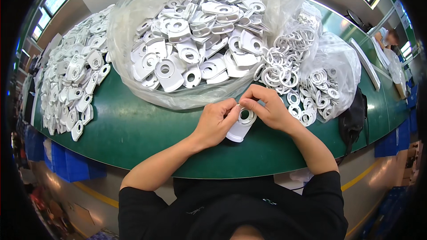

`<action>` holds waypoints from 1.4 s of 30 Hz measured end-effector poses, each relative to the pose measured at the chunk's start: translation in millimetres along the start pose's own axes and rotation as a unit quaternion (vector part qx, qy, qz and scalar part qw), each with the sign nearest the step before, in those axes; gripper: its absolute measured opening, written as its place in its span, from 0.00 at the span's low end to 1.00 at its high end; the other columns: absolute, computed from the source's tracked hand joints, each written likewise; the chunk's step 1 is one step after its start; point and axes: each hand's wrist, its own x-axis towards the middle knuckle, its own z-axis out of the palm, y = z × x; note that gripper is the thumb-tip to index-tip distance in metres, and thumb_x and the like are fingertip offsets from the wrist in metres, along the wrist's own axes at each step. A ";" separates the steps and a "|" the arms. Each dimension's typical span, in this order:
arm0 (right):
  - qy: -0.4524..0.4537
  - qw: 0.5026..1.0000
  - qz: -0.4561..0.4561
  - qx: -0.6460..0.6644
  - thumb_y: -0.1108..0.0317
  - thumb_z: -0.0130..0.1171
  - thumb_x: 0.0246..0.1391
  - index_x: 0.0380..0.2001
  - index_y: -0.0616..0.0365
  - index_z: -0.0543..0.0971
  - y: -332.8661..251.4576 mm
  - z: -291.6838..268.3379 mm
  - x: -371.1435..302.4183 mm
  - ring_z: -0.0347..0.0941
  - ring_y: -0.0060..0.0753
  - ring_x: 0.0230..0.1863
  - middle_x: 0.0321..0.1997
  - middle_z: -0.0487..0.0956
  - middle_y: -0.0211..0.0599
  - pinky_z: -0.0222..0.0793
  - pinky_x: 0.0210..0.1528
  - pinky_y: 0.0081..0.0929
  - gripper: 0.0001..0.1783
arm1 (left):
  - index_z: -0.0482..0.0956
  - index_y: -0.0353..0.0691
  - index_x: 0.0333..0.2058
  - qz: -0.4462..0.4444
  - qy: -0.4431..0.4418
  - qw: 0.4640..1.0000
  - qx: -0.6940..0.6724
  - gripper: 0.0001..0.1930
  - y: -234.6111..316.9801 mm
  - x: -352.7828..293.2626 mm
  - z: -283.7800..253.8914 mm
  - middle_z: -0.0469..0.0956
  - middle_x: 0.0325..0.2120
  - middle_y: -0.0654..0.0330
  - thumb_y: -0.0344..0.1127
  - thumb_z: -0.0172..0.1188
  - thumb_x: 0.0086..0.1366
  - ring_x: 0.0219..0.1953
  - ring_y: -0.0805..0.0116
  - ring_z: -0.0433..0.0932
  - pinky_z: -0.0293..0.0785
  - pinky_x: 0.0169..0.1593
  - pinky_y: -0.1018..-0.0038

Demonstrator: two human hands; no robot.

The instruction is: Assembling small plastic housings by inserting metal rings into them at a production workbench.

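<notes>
In front of me, over the near part of the green table, is a white plastic part (238,133) with a round hole and a rounded-square lower end. My left hand (215,123) is closed on its left side, thumb and forefinger pinched at the upper edge. The fingers of my right hand (269,110) are also pinched together there, at the rim by the hole. Both sets of fingertips meet, and whatever small piece is between the right ones is hidden. Beyond my hands lies a large clear plastic bag (178,100) heaped with similar white parts (168,69).
A pile of white parts (71,78) covers the left of the green table (155,138). White rings (284,62) spill from clear bags on the right, beside a black pouch (351,122). Blue bins (78,164) stand below. Another person (387,38) sits far right.
</notes>
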 end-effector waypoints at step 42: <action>0.098 0.938 0.130 0.306 0.68 0.56 0.59 0.40 0.61 0.71 2.5 22.9 0.8 0.70 0.11 0.29 0.30 0.78 0.28 0.65 0.31 0.12 0.09 | 0.58 0.36 0.50 0.039 0.098 0.991 -0.083 0.20 -8.6 -0.2 9.4 0.77 0.35 0.50 0.42 0.52 0.67 0.32 0.63 0.78 0.72 0.39 0.71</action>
